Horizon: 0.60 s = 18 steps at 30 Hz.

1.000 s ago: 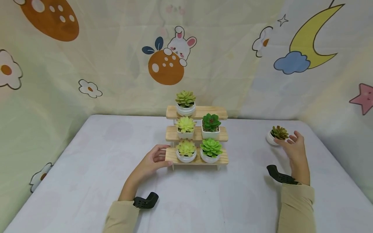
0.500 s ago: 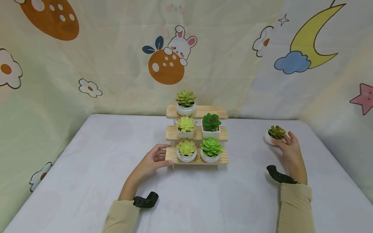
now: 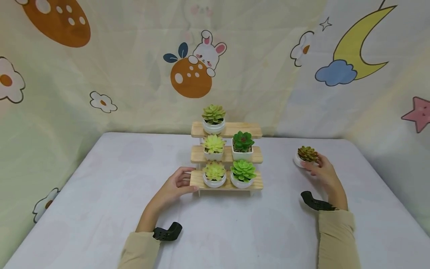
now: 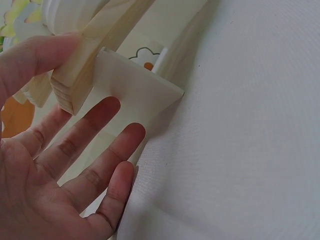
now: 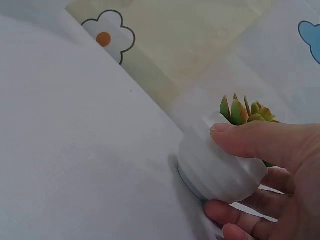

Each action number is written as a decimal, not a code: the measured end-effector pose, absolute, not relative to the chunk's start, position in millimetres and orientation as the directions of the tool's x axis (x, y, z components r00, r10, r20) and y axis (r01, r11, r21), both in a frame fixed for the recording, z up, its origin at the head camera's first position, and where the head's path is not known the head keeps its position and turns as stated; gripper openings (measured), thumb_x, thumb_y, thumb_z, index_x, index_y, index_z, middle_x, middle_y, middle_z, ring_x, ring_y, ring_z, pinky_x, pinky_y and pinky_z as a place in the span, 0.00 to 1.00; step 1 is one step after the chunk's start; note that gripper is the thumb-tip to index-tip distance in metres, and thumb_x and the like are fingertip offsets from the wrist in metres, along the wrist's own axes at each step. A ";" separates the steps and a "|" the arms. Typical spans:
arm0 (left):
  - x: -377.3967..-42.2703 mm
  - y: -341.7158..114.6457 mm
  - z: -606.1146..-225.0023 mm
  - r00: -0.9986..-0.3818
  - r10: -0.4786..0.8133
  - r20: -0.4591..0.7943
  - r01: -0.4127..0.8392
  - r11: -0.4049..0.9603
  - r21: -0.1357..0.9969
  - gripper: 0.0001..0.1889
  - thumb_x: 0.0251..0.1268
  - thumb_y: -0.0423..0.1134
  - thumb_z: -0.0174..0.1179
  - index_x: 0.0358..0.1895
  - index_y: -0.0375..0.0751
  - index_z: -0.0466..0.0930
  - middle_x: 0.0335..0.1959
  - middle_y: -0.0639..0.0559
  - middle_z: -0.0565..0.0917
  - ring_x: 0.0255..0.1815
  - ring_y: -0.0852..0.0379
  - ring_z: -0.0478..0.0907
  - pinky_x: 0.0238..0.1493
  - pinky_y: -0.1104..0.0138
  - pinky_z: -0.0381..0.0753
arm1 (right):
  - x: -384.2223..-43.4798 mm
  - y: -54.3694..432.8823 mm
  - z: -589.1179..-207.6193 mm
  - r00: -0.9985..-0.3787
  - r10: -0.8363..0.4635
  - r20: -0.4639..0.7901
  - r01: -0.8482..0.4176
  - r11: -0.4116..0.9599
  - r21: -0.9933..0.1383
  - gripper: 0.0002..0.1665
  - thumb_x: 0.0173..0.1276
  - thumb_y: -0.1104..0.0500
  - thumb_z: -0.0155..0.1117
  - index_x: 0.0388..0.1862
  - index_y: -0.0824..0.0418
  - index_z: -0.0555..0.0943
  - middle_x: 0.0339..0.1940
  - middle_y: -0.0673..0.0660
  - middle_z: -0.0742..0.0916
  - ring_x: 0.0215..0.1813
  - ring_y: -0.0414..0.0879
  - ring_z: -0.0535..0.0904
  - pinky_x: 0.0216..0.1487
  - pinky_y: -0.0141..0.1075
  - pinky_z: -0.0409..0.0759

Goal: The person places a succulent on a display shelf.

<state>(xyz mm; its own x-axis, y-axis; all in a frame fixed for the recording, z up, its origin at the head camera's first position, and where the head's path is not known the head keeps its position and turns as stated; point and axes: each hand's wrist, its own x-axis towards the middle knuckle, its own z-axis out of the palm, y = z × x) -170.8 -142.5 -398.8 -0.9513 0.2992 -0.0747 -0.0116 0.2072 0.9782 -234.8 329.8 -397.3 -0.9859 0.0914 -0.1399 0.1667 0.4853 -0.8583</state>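
Observation:
A three-tier wooden plant stand (image 3: 226,155) with several potted succulents stands at mid table. At the left end of its lowest board, my left hand (image 3: 178,184) pinches the wood. In the left wrist view the thumb lies on top of this board (image 4: 85,70), and the lower fingers (image 4: 120,142) stretch out beside the white support (image 4: 130,77). To the right of the stand, my right hand (image 3: 328,177) holds a reddish-green succulent (image 3: 307,153) in a round white pot (image 5: 220,162). The thumb presses the pot's side and the fingers reach around below, with the pot close over the tablecloth.
On the top tier one succulent (image 3: 214,114) stands at the left, beside bare board (image 3: 243,129). The middle and lowest tiers carry two pots each. A white cloth covers the table (image 3: 228,228); a printed curtain (image 3: 134,67) hangs behind and at both sides.
My right hand has closed in on the reddish-green succulent's pot and moved left with it, toward the stand. The left hand and the stand have stayed in place.

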 end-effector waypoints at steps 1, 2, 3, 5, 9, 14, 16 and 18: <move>-171.1 -141.8 -398.7 -0.951 0.300 -0.074 -0.012 0.207 0.978 0.32 0.55 0.35 0.65 0.63 0.42 0.63 0.55 0.39 0.75 0.51 0.50 0.77 0.49 0.65 0.76 | -234.6 329.4 -396.9 -0.987 0.097 -0.130 0.161 0.505 -0.848 0.54 0.66 0.44 0.57 0.74 0.66 0.38 0.72 0.71 0.55 0.35 0.28 0.68 0.36 0.23 0.70; -171.6 -141.1 -398.7 -0.951 0.301 -0.071 -0.009 0.203 0.979 0.32 0.55 0.35 0.65 0.63 0.42 0.63 0.55 0.39 0.75 0.51 0.50 0.77 0.49 0.65 0.76 | -234.5 328.8 -396.1 -0.987 0.105 -0.119 0.156 0.520 -0.840 0.54 0.66 0.44 0.57 0.74 0.68 0.39 0.71 0.72 0.56 0.35 0.28 0.67 0.35 0.23 0.70; -171.9 -140.4 -398.8 -0.950 0.303 -0.071 -0.010 0.199 0.980 0.32 0.55 0.35 0.65 0.63 0.42 0.63 0.55 0.39 0.75 0.51 0.50 0.77 0.49 0.65 0.76 | -234.6 328.6 -395.8 -0.988 0.111 -0.108 0.151 0.530 -0.834 0.54 0.66 0.44 0.57 0.73 0.69 0.40 0.70 0.72 0.58 0.34 0.28 0.67 0.34 0.24 0.70; -171.7 -140.4 -398.6 -0.951 0.300 -0.079 -0.017 0.203 0.979 0.32 0.55 0.36 0.65 0.63 0.43 0.63 0.56 0.39 0.75 0.51 0.50 0.76 0.49 0.64 0.76 | -235.1 326.5 -396.3 -0.986 0.132 -0.098 0.154 0.544 -0.825 0.54 0.65 0.43 0.57 0.73 0.70 0.40 0.68 0.72 0.60 0.34 0.27 0.67 0.34 0.24 0.70; -171.4 -140.6 -399.0 -0.951 0.299 -0.083 -0.020 0.206 0.978 0.32 0.55 0.36 0.66 0.63 0.43 0.63 0.56 0.39 0.75 0.51 0.50 0.76 0.49 0.64 0.76 | -236.2 324.1 -396.3 -0.983 0.158 -0.095 0.170 0.570 -0.804 0.56 0.64 0.41 0.58 0.72 0.73 0.41 0.65 0.72 0.63 0.36 0.29 0.67 0.33 0.24 0.69; -171.0 -140.7 -398.8 -0.950 0.301 -0.079 -0.017 0.205 0.979 0.32 0.55 0.36 0.65 0.63 0.42 0.63 0.56 0.39 0.75 0.51 0.50 0.77 0.49 0.64 0.76 | -236.4 323.0 -396.1 -0.980 0.179 -0.088 0.179 0.594 -0.785 0.56 0.64 0.41 0.58 0.71 0.74 0.42 0.65 0.74 0.63 0.47 0.46 0.70 0.32 0.22 0.69; -171.0 -140.9 -399.1 -0.951 0.300 -0.079 -0.016 0.206 0.978 0.31 0.55 0.37 0.65 0.63 0.42 0.63 0.55 0.39 0.75 0.51 0.50 0.77 0.49 0.64 0.76 | -236.7 322.5 -396.2 -0.978 0.191 -0.086 0.186 0.602 -0.776 0.57 0.63 0.39 0.58 0.71 0.74 0.43 0.66 0.75 0.63 0.53 0.55 0.69 0.31 0.22 0.69; -171.0 -141.2 -399.3 -0.951 0.298 -0.082 -0.020 0.206 0.978 0.32 0.55 0.37 0.66 0.63 0.42 0.63 0.56 0.39 0.75 0.51 0.50 0.77 0.49 0.65 0.76 | -236.6 322.3 -396.0 -0.978 0.192 -0.082 0.185 0.616 -0.766 0.57 0.63 0.38 0.58 0.72 0.73 0.43 0.66 0.76 0.62 0.58 0.59 0.66 0.31 0.21 0.69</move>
<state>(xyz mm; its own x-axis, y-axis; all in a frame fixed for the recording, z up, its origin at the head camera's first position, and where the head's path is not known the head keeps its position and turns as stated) -171.0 -141.2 -399.3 -0.9509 0.2985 -0.0821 -0.0199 0.2058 0.9784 -236.6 322.3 -396.0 -0.9780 0.1918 -0.0825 0.1854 0.6158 -0.7658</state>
